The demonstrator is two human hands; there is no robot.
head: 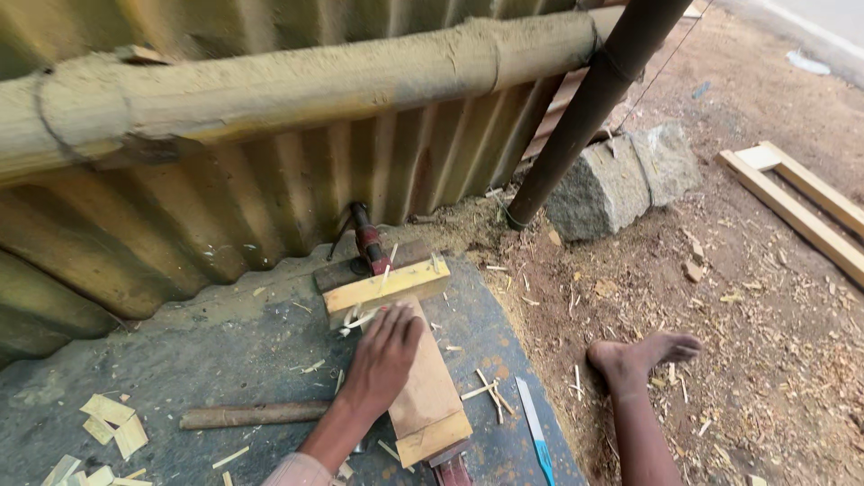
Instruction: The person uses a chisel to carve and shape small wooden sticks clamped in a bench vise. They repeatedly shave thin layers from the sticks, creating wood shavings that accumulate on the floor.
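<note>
My left hand (pixel 385 357) lies flat, fingers spread, on a brown wooden board (pixel 430 396) that rests on a dark slab (pixel 225 360). Its fingertips reach a pale yellow wooden strip (pixel 387 286) lying crosswise at the board's far end. Just beyond the strip a red-handled tool (pixel 369 241) leans toward the corrugated metal wall (pixel 270 189). A second yellow strip (pixel 434 438) crosses the board's near end. My right hand is out of sight. My bare foot (pixel 643 355) rests on the dirt to the right.
A round wooden stick (pixel 256 415) lies left of my wrist, with wood offcuts (pixel 108 423) beyond it. A blue-handled blade (pixel 537 427) lies right of the board. A thick pole (pixel 594 99), stone blocks (pixel 621 180) and a wooden frame (pixel 801 202) stand on the shavings-strewn ground.
</note>
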